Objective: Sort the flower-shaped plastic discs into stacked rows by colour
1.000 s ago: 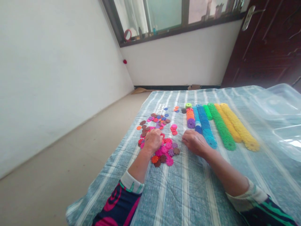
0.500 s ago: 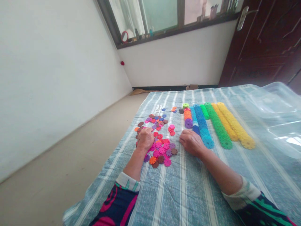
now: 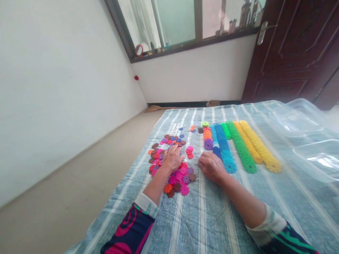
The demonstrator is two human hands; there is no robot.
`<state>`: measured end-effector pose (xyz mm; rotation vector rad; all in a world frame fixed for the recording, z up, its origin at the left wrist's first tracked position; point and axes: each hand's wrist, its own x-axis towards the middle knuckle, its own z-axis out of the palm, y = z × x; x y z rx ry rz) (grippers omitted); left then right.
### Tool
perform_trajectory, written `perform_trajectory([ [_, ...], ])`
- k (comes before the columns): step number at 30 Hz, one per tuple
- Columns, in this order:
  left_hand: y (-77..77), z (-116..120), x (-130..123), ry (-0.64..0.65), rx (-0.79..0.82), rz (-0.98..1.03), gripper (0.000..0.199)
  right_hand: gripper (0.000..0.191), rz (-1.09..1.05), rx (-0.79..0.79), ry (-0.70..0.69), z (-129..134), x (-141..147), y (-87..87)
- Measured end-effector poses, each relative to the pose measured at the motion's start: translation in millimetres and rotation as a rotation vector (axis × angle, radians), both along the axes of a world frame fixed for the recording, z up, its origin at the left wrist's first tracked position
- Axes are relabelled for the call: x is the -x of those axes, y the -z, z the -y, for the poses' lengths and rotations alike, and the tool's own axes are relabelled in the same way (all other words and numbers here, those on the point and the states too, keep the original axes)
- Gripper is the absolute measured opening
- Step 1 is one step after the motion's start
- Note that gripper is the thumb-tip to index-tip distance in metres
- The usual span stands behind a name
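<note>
Head view: "love" lettering (image 3: 175, 128) on striped cloth (image 3: 190, 222), beyond left hand (image 3: 171, 159), fingers spread over notched discs (image 3: 183, 172); right hand (image 3: 212, 165), fingers curled, contents unclear; blue disc row (image 3: 221, 140) beyond them.

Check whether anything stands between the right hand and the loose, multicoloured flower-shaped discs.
Nothing visible does: between the right hand and the loose, multicoloured flower-shaped discs lies only blue-grey striped cloth. The left hand covers some of the discs.

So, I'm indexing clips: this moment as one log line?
left hand: open over multicoloured pile of scalloped plastic discs; right hand: curled beside overlapping blue disc rows, grip hidden; surface: blue striped cloth
</note>
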<state>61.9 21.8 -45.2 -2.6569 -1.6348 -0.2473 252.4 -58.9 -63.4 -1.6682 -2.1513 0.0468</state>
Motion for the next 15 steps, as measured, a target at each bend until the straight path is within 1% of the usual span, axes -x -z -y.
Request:
perform_trajectory([
  [3, -1.5, 5, 0, 0.005, 0.018, -0.01, 0.032, 0.022, 0.0, 0.0, 0.001, 0, 0, -0.6],
  [7, -6.8, 7, 2, 0.077, 0.021, 0.005, 0.024, 0.021, -0.004, 0.003, 0.008, 0, 1, -0.7],
  [9, -11.0, 2, 0, 0.063, -0.012, 0.012, 0.024, 0.02, -0.006, 0.003, 0.008, -1, 2, -0.2],
  [11, -15.1, -6, -5, 0.017, -0.037, 0.002, 0.027, 0.021, -0.006, 0.001, 0.004, -1, 2, 0.2],
  [13, -17.8, -13, -12, -0.012, -0.013, -0.032, 0.031, 0.022, -0.005, 0.001, 0.005, -1, 2, 0.4],
  [15, -17.9, -13, -20, -0.007, 0.038, -0.079, 0.031, 0.022, -0.005, 0.002, 0.008, -1, 2, 0.3],
])
